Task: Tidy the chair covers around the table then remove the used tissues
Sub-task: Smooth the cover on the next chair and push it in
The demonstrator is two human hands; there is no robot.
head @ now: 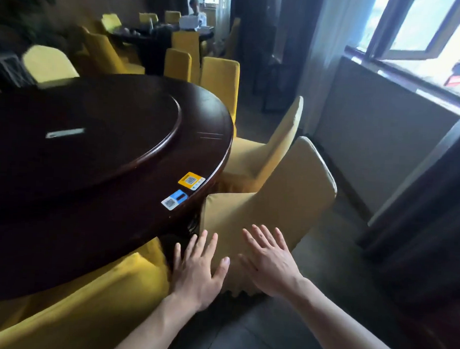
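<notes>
Both of my hands are out flat in front of me, fingers spread and gripping nothing. My left hand lies over the front edge of the seat of the nearest chair cover, and my right hand is just beside it, palm down above the same pale yellow cloth. I hold them open like this because I judge the job here is smoothing, not lifting: a flat palm presses creases out toward the hem, where a pinch would only bunch the fabric. Whether my palms actually touch the cloth or hover just above it I cannot tell for sure; the picture is a little smeared.

This chair is tucked close against the rim of the round table, its back angled away from me toward the window wall. A second covered chair sits just beyond it, also against the rim, and a brighter yellow chair is at my left, partly under the table's edge.

On the dark tabletop I see two code stickers near the rim and a pale strip on the turntable, possibly only a reflection. No used tissues show up clearly, so that part of the task looks not yet started.
</notes>
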